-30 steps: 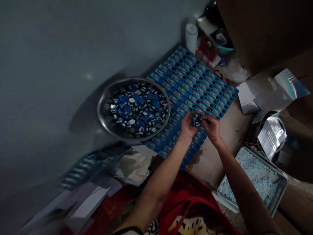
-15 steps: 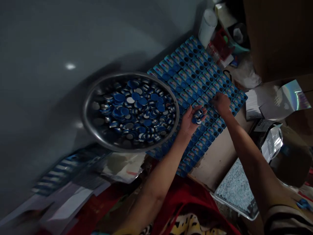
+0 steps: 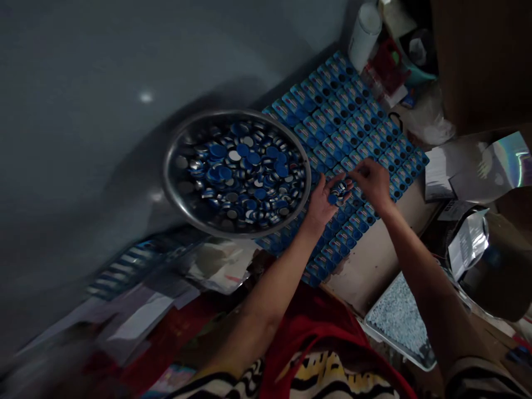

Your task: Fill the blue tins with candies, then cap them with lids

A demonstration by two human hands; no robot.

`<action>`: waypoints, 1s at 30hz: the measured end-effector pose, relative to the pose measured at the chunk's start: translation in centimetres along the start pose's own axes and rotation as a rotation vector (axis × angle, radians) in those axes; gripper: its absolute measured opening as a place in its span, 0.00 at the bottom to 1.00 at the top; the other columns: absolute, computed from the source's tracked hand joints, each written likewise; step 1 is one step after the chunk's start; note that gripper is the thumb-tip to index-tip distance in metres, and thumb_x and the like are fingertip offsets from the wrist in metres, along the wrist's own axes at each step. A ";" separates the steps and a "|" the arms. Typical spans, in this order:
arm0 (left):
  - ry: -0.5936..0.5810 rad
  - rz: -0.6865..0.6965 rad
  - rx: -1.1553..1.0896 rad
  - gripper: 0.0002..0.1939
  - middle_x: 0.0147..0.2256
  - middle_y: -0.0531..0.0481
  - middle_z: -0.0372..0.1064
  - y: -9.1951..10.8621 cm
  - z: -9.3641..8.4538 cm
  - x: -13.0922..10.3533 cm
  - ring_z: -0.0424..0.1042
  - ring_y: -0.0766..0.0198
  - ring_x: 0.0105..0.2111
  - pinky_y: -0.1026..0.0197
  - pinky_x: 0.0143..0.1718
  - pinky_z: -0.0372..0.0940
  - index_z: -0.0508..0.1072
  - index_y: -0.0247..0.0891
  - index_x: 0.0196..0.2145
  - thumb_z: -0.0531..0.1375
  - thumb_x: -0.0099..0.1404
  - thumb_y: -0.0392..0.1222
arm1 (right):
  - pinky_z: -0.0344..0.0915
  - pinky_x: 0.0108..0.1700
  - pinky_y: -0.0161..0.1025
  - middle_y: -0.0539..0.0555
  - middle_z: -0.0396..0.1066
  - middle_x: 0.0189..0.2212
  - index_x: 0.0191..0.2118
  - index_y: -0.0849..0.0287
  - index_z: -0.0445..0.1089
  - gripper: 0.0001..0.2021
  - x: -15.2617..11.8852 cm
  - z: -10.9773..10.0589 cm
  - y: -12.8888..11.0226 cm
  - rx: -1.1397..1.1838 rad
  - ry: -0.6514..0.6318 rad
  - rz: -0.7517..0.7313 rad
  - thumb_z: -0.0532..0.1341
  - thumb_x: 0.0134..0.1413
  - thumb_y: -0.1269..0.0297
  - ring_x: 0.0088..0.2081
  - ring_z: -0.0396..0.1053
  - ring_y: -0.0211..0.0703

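Several small round blue and silver discs (image 3: 339, 190) rest in the palm of my left hand (image 3: 322, 204), which is turned up with its fingers partly curled around them. Just right of it, above the rows of blue cards (image 3: 332, 147), is my right hand (image 3: 374, 183). Its thumb and fingertips are pinched together close to the left fingers; what they hold is too small to make out. A large metal bowl (image 3: 174, 205) full of similar discs (image 3: 253, 159) stands left of my hands. Many cards show dark round spots, others blue ones.
A white canister (image 3: 364, 39) stands behind the cards. Shiny plastic sheets (image 3: 477, 172) lie at the right. A tray of pale pellets (image 3: 399, 316) is below my right forearm. Papers and packaging (image 3: 220, 263) lie below the bowl.
My right hand has moved left from the cards toward my left hand, its fingertips now near the discs. The whole view has shifted slightly.
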State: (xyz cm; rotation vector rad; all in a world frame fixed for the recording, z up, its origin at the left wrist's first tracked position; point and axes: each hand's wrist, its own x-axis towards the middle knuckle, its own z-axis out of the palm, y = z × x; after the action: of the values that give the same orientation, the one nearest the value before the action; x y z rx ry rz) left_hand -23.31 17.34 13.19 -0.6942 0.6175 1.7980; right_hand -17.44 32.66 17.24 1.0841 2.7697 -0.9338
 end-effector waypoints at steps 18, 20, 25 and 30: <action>0.019 0.034 -0.132 0.24 0.42 0.38 0.85 -0.4 -0.9 -0.4 0.81 0.48 0.62 0.45 0.63 0.77 0.82 0.35 0.43 0.51 0.85 0.52 | 0.72 0.57 0.51 0.61 0.83 0.47 0.44 0.57 0.85 0.14 2.6 1.9 3.3 -0.158 0.048 0.019 0.61 0.60 0.69 0.51 0.78 0.58; 0.035 0.024 -0.151 0.23 0.44 0.37 0.85 -0.2 -1.0 -0.1 0.80 0.46 0.63 0.45 0.62 0.77 0.81 0.35 0.43 0.53 0.84 0.52 | 0.72 0.55 0.50 0.61 0.83 0.46 0.44 0.56 0.85 0.13 4.0 2.2 3.4 -0.263 -0.002 0.052 0.62 0.60 0.71 0.50 0.78 0.58; 0.078 0.019 -0.220 0.17 0.43 0.41 0.84 -0.1 -1.7 0.5 0.82 0.49 0.60 0.46 0.63 0.77 0.81 0.36 0.44 0.57 0.83 0.49 | 0.71 0.51 0.50 0.58 0.81 0.39 0.41 0.55 0.81 0.05 6.4 2.0 3.3 -0.380 -0.082 0.186 0.71 0.58 0.65 0.47 0.77 0.60; 0.088 0.010 -0.261 0.10 0.42 0.44 0.84 0.2 -2.1 0.2 0.85 0.55 0.53 0.56 0.52 0.80 0.80 0.37 0.47 0.59 0.81 0.42 | 0.70 0.52 0.50 0.57 0.81 0.39 0.40 0.55 0.78 0.05 6.3 1.2 2.6 -0.367 -0.079 0.165 0.70 0.58 0.65 0.48 0.76 0.58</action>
State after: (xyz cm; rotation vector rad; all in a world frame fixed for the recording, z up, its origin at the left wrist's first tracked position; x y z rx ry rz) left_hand -23.15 15.91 11.60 -0.9522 0.4484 1.8838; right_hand -20.86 37.39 13.43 1.1570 2.5945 -0.4182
